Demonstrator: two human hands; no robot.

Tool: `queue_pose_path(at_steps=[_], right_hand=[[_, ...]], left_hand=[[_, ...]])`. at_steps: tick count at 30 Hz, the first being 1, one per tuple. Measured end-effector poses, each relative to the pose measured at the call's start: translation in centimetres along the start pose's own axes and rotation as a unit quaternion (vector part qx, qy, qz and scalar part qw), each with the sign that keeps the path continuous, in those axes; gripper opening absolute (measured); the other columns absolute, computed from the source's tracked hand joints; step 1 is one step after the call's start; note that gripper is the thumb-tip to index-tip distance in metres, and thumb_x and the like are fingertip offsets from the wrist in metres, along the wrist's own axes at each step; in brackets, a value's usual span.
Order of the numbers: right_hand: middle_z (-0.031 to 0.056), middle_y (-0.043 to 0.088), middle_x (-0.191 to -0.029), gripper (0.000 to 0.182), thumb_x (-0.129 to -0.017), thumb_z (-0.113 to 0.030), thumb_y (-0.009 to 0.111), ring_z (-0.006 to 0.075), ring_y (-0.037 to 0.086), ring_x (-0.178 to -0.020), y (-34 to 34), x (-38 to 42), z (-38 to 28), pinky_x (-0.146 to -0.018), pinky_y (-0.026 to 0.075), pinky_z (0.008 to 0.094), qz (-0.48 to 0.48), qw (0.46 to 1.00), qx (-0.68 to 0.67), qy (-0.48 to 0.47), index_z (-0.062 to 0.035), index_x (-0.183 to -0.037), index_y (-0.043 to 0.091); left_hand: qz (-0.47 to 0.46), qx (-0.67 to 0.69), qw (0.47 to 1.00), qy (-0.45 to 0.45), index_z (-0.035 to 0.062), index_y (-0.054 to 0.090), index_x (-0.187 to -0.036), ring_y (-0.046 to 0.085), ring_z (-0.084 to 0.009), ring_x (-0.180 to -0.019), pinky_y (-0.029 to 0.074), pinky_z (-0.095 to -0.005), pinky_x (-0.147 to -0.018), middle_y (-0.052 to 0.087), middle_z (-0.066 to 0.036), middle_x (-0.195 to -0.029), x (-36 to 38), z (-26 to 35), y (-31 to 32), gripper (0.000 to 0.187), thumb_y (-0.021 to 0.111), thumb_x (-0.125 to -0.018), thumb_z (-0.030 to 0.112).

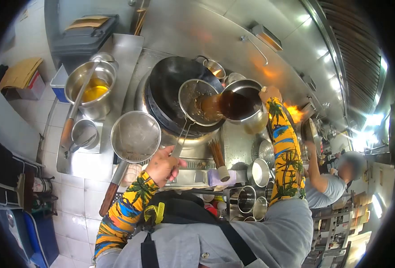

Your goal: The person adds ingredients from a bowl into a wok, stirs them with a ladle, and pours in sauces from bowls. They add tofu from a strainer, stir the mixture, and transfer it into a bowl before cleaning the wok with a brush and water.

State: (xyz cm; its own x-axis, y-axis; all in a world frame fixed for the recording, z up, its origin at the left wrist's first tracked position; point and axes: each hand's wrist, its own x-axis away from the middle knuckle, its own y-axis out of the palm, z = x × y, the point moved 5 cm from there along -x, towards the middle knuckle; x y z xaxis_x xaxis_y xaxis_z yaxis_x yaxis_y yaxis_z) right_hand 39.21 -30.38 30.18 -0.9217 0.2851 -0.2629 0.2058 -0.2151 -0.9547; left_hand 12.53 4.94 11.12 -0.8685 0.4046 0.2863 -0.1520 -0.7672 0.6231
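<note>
My left hand (pixel 162 166) grips the handle of a round mesh strainer (pixel 193 91), which sits over the black wok (pixel 166 82). At the upper right, my right hand (pixel 270 94) holds the rim of a metal pot (pixel 256 120), tilted to the left. Dark brown liquid (pixel 213 106) runs from the pot into the strainer, where small bits lie on the mesh. A second round strainer or ladle (pixel 136 136) with a wooden handle rests left of the wok, close to my left hand.
A pot of yellow oil (pixel 95 91) with a ladle across it stands left. A bamboo brush (pixel 217 156) lies below the wok. Flames (pixel 294 113) burn at right, near a co-worker (pixel 324 183). Metal pots (pixel 258 173) stand at the front.
</note>
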Motion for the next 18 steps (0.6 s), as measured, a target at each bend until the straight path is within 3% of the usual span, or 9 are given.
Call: queue_pose_path(at_steps=[6, 15, 18], right_hand=[[0.0195, 0.068, -0.107, 0.03, -0.077, -0.023, 0.062, 0.0361, 0.065, -0.103, -1.1, 1.0, -2.8, -0.09, 0.051, 0.0427, 0.01, 1.0, 0.021, -0.003, -0.0071, -0.101, 0.072], [0.0187, 0.069, -0.103, 0.029, -0.078, -0.024, 0.063, 0.0344, 0.066, -0.1, -1.4, 1.1, -4.7, -0.088, 0.052, 0.042, 0.021, 0.997, 0.059, -0.045, -0.0055, -0.099, 0.072], [0.0172, 0.068, -0.108, 0.038, -0.077, -0.032, 0.068, 0.0331, 0.066, -0.101, -0.9, 0.6, -4.8, -0.089, 0.052, 0.042, 0.005, 0.996, 0.076, -0.044, -0.0059, -0.104, 0.07]], left_hand=[[-0.011, -0.016, 1.0, -0.014, -0.0022, 0.045, -0.133, 0.049, -0.0098, -0.045, 0.038, -0.0232, -0.038, 0.064, -0.015, -0.089, 0.1, 0.3, -0.5, 0.047, 0.041, -0.087, 0.001], [-0.028, -0.012, 0.999, -0.025, -0.003, 0.045, -0.131, 0.049, -0.0099, -0.044, 0.038, -0.0234, -0.038, 0.064, -0.015, -0.087, -0.3, 0.7, -0.8, 0.046, 0.04, -0.086, -0.001], [-0.034, -0.007, 0.999, -0.026, -0.0036, 0.046, -0.131, 0.049, -0.0101, -0.044, 0.039, -0.0235, -0.038, 0.064, -0.015, -0.087, -0.3, 0.8, -0.9, 0.046, 0.04, -0.085, -0.002]])
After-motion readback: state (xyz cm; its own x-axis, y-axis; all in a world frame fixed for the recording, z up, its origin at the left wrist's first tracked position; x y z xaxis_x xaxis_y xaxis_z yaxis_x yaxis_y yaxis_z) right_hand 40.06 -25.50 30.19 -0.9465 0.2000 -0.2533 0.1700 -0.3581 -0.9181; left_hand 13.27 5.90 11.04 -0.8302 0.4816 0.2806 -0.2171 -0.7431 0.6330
